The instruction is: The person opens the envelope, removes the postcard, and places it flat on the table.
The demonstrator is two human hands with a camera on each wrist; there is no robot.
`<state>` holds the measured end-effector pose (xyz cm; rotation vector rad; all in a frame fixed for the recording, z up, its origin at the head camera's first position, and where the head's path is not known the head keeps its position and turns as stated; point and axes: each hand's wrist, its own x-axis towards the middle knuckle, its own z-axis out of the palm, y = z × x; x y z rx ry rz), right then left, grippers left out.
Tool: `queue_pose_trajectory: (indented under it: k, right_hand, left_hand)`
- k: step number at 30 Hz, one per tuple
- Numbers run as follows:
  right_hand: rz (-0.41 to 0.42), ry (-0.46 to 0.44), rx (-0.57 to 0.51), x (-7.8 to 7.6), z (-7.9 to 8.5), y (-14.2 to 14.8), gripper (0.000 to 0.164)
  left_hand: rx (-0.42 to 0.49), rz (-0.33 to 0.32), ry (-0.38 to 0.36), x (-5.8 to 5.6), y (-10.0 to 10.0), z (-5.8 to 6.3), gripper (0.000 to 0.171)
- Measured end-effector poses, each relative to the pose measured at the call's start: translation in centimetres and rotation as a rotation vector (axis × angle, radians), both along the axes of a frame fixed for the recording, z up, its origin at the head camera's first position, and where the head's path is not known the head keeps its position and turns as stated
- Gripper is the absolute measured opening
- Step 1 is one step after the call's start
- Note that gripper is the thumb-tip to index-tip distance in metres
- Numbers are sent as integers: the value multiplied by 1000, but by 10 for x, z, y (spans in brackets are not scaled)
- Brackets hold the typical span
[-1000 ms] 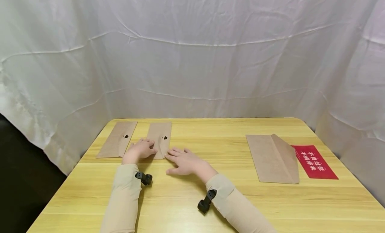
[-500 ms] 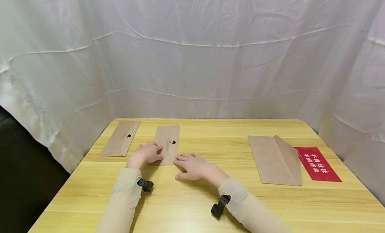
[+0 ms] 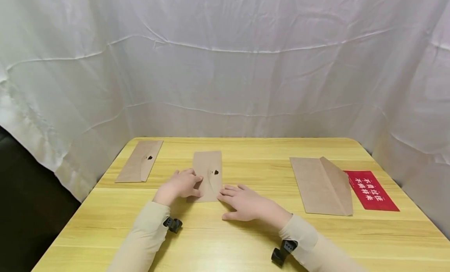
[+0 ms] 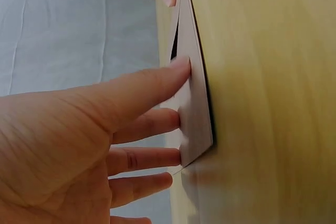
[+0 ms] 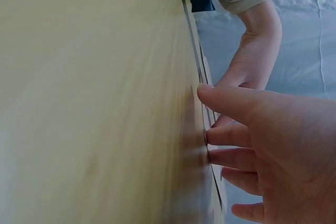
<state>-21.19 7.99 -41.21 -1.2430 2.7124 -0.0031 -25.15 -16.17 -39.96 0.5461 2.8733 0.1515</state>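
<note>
Left fingers [image 4: 144, 159] extended, right fingers [image 5: 231, 158] spread — both forearms [image 3: 140, 240] angled inward

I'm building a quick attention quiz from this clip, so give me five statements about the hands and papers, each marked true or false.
1. The left-hand grip touches the middle rectangular brown paper envelope, and the right-hand grip is at its right edge. True.
2. The red rectangular card lies right of the brown paper envelope with its flap spread open. True.
3. The middle envelope bears no mark. False: it bears a small black mark.
4. The open-flapped envelope lies left of both grips. False: it lies to their right.
5. The far-left rectangular brown paper envelope lies apart from both grips. True.
</note>
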Motion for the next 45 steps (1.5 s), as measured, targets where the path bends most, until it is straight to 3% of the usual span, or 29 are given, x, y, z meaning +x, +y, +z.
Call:
queue_pose_trajectory:
  k: [13, 23, 36, 45]
  right_hand:
    - [9, -10, -18, 21, 3, 41, 62]
    - [-14, -22, -36, 27, 7, 70, 59]
    - [-37, -2, -57, 41, 8, 105, 57]
    - [6, 40, -54, 32, 9, 97, 54]
  left_hand:
    - [-12, -94, -50, 11, 23, 2, 74]
    - [-82, -157, -8, 18, 53, 4, 75]
    - [-163, -191, 22, 25, 92, 4, 76]
    - [-137, -142, 23, 25, 86, -1, 78]
